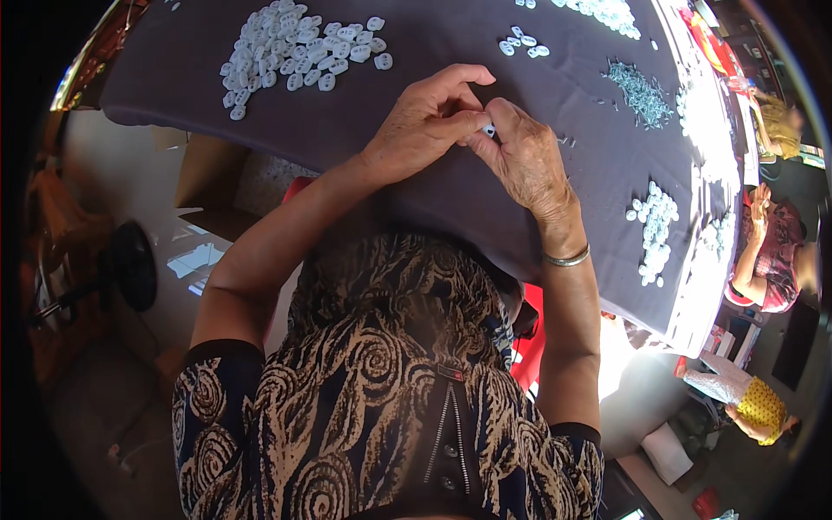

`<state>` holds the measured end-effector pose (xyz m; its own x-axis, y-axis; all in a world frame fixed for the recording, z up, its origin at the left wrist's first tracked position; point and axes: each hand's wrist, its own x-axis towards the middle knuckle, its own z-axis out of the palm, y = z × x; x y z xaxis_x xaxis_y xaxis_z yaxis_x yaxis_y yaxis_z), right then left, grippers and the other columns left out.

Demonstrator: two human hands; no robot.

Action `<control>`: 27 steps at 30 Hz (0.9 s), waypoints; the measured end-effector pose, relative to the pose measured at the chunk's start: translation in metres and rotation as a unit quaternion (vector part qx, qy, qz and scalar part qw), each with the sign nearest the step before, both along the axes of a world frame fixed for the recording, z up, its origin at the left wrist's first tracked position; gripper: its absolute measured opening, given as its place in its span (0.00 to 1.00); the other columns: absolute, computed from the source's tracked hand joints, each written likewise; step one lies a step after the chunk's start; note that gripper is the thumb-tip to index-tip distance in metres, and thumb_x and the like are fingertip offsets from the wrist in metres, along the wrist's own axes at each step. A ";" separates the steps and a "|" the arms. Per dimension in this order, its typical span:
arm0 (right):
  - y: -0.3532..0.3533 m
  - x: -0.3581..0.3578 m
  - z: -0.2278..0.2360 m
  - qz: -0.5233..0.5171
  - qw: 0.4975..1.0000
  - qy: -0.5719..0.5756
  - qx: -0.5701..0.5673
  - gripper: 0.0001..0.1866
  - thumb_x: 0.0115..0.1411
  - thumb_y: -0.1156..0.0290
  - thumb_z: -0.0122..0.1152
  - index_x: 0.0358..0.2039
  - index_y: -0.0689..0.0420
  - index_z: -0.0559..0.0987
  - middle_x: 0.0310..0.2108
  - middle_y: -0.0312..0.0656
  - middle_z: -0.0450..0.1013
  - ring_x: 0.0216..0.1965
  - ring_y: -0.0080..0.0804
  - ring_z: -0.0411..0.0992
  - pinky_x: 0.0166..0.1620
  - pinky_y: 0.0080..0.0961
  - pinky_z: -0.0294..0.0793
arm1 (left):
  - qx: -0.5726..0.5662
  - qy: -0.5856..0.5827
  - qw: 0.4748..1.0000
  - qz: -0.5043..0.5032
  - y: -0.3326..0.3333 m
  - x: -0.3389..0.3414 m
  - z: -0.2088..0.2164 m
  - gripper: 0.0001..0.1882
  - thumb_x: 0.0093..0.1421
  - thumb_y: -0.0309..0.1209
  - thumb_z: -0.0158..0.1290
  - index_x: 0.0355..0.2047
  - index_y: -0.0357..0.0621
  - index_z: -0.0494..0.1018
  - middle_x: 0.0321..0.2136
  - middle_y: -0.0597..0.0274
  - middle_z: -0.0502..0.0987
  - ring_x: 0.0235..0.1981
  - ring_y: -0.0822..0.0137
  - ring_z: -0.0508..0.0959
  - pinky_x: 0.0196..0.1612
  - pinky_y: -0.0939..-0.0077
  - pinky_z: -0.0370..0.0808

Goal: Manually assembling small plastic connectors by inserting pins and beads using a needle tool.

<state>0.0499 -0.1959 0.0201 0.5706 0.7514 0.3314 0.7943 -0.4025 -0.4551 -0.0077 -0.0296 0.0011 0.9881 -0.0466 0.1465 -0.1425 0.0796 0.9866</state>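
Above the dark tablecloth, my left hand (426, 121) and my right hand (527, 154) meet with their fingertips together. Pinched between them is a small white plastic piece (490, 131), mostly covered by my fingers. My left index finger stretches out past it, while the left thumb presses at the piece. The right thumb and fingers close on it from the other side. To the left of my hands lies a big heap of white oval plastic pieces (282, 54), with dark marks or openings in them. A few similar pieces (524, 43) lie just beyond my hands.
On the right of the tablecloth (572, 208) are a pile of tiny grey screw-like parts (640, 94) and a heap of small white parts (654, 227). More white pieces (607, 12) lie at the far edge. Other people sit beyond the right edge. A cardboard box (212, 178) stands below left.
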 end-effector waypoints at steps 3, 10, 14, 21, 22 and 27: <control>0.000 -0.001 -0.004 0.003 1.000 0.010 -0.009 0.16 0.55 0.64 0.64 0.28 0.61 0.68 0.23 0.49 0.70 0.28 0.51 0.71 0.29 0.38 0.71 | -0.021 -0.002 1.000 -0.008 0.002 0.001 -0.004 0.19 0.61 0.23 0.50 0.53 0.45 0.67 0.29 0.71 0.72 0.32 0.82 0.71 0.37 0.85 0.70; 0.002 -0.006 -0.010 -0.012 1.000 -0.003 0.006 0.16 0.56 0.64 0.63 0.27 0.62 0.68 0.20 0.50 0.69 0.26 0.52 0.70 0.28 0.39 0.70 | -0.073 -0.002 0.997 0.001 -0.006 -0.001 -0.006 0.19 0.59 0.20 0.50 0.52 0.46 0.70 0.27 0.74 0.70 0.30 0.83 0.68 0.37 0.85 0.68; 0.004 -0.010 -0.012 -0.029 0.999 -0.021 -0.007 0.16 0.57 0.64 0.62 0.26 0.62 0.68 0.20 0.50 0.68 0.25 0.51 0.70 0.28 0.39 0.70 | -0.082 0.002 0.996 0.031 -0.011 -0.004 -0.005 0.19 0.58 0.19 0.49 0.50 0.45 0.72 0.25 0.74 0.69 0.30 0.83 0.67 0.38 0.84 0.67; 0.004 -0.008 -0.014 -0.025 0.999 -0.038 0.010 0.15 0.58 0.64 0.61 0.26 0.62 0.68 0.19 0.49 0.68 0.25 0.51 0.70 0.27 0.39 0.70 | -0.130 0.008 0.990 0.048 -0.017 -0.005 -0.005 0.19 0.58 0.19 0.48 0.49 0.44 0.73 0.24 0.74 0.69 0.29 0.83 0.67 0.39 0.85 0.67; 0.004 -0.007 -0.014 -0.026 0.999 -0.035 0.010 0.15 0.58 0.64 0.61 0.26 0.62 0.68 0.19 0.49 0.68 0.25 0.51 0.70 0.27 0.39 0.70 | -0.130 0.010 0.990 0.048 -0.016 -0.004 -0.005 0.19 0.58 0.19 0.48 0.49 0.44 0.73 0.24 0.74 0.69 0.29 0.83 0.67 0.39 0.85 0.67; 0.003 -0.002 -0.014 -0.008 0.998 -0.048 0.029 0.16 0.57 0.62 0.62 0.26 0.60 0.69 0.20 0.48 0.69 0.24 0.50 0.71 0.25 0.37 0.71 | -0.137 0.028 0.990 0.032 -0.014 -0.005 -0.003 0.18 0.58 0.19 0.48 0.49 0.42 0.73 0.24 0.73 0.69 0.28 0.83 0.67 0.37 0.85 0.68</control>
<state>0.0475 -0.1925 0.0057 0.5464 0.7200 0.4278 0.8286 -0.3905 -0.4011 -0.0124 -0.0439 -0.0015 0.9946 0.0508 0.0904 -0.1023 0.3376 0.9357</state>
